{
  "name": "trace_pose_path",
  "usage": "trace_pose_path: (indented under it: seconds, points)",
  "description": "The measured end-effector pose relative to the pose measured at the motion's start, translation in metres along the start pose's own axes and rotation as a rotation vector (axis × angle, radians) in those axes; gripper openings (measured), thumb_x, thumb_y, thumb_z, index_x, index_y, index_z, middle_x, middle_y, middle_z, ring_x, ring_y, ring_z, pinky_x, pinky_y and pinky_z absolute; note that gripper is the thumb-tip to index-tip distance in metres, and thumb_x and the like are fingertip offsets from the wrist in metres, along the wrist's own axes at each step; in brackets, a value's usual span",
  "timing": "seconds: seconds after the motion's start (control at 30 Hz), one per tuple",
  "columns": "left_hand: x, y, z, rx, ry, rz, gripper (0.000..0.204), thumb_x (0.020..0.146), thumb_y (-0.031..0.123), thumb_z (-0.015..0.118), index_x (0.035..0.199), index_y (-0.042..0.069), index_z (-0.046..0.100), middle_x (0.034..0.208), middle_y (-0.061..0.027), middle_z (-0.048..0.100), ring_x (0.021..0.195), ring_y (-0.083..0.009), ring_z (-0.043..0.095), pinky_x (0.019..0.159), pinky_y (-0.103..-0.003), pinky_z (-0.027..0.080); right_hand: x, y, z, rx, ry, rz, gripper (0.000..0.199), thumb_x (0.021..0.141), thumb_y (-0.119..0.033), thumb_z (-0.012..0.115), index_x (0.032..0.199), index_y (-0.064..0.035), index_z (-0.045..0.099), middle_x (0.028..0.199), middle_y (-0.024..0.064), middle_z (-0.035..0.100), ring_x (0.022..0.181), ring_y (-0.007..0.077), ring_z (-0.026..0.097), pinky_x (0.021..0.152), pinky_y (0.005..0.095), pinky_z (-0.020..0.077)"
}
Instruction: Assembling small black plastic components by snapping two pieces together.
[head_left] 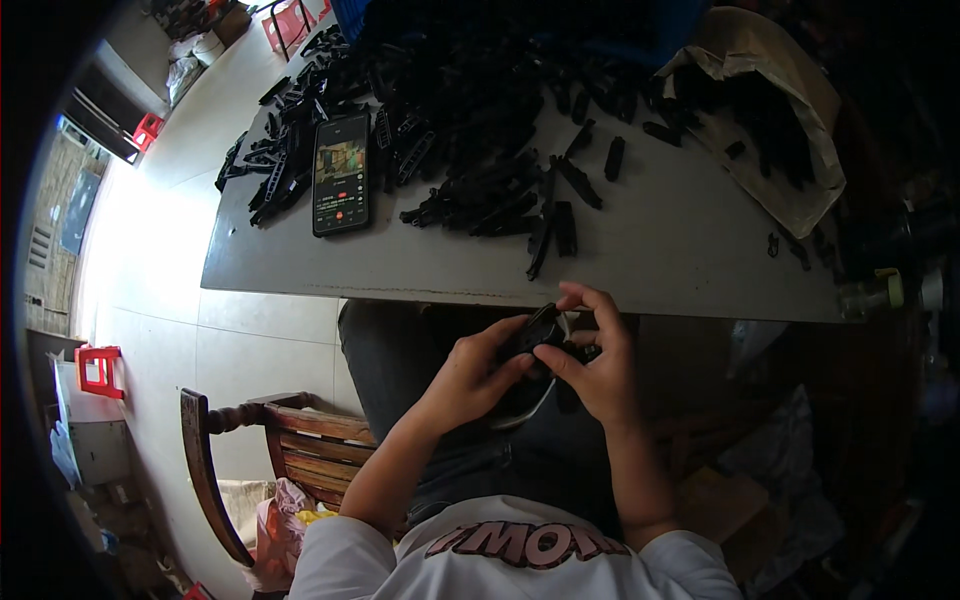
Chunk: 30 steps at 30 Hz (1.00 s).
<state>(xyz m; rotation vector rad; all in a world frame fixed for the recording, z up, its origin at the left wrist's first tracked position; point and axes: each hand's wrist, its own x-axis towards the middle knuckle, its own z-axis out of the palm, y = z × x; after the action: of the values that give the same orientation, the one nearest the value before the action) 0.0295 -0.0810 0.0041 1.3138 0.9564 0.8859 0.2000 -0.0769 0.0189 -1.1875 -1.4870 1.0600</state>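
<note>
Over my lap, just in front of the table's near edge, I hold a small black plastic part (pixel 541 330) between both hands. My left hand (pixel 478 368) grips its left side, thumb and fingers closed on it. My right hand (pixel 597 352) presses the thumb against its near side, with the index finger raised at its far end. More dark pieces show beneath my right palm, too dim to make out. Loose black plastic parts (pixel 480 195) lie on the grey table (pixel 420 270) beyond my hands, heaped thickly toward the back.
A phone (pixel 341 175) with a lit screen lies among the parts. A blue crate (pixel 640 30) stands at the back, and an open paper sack (pixel 815 130) of black parts at the right. To my left are a wooden chair (pixel 320 430) and a red stool (pixel 99 371).
</note>
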Motion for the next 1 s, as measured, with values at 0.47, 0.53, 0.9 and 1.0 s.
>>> trace_pose_path:
  seconds: [0.47, 0.53, 0.9, 1.0]
  points:
    - [-0.007, 0.006, -0.027, 0.858, 0.075, 0.242, 0.034, 0.077, 0.018, 0.064, 0.109, 0.008, 0.059, 0.1, -0.012, 0.059, 0.091, -0.0297, 0.058, 0.074, -0.037, 0.048, 0.002, 0.028, 0.01, -0.138, -0.14, -0.052, 0.018, 0.081, -0.006, 0.062, 0.098, -0.0019, 0.058, 0.101, 0.0067, 0.063, 0.086, 0.0137, 0.059, 0.073, 0.0259, 0.0485]
    - [0.014, 0.014, -0.028, 0.924, 0.116, 0.313, 0.034, 0.077, 0.018, 0.063, 0.11, 0.009, 0.059, 0.098, -0.0114, 0.058, 0.09, -0.0291, 0.057, 0.072, -0.037, 0.048, 0.024, 0.021, -0.008, -0.167, 0.065, -0.023, 0.017, 0.083, -0.002, 0.055, 0.099, -0.002, 0.059, 0.105, 0.0085, 0.062, 0.096, 0.0202, 0.059, 0.081, 0.03, 0.0466]
    - [0.065, 0.006, -0.019, 1.167, 0.199, 0.204, 0.014, 0.079, 0.011, 0.058, 0.09, 0.007, 0.051, 0.08, -0.0114, 0.055, 0.074, -0.0316, 0.058, 0.063, -0.043, 0.045, 0.084, 0.029, -0.044, -0.858, -0.078, -0.269, 0.028, 0.074, 0.004, 0.059, 0.101, -0.0035, 0.056, 0.11, 0.0102, 0.054, 0.104, 0.0283, 0.052, 0.085, 0.0378, 0.0448]
    - [0.052, 0.005, -0.024, 1.013, 0.289, 0.216, 0.016, 0.081, 0.006, 0.05, 0.097, 0.006, 0.048, 0.078, -0.0129, 0.058, 0.07, -0.0305, 0.061, 0.056, -0.04, 0.046, 0.071, 0.038, -0.049, -0.89, -0.028, -0.394, 0.025, 0.074, -0.001, 0.062, 0.098, -0.0021, 0.057, 0.104, 0.011, 0.057, 0.096, 0.0279, 0.055, 0.081, 0.0347, 0.0465]
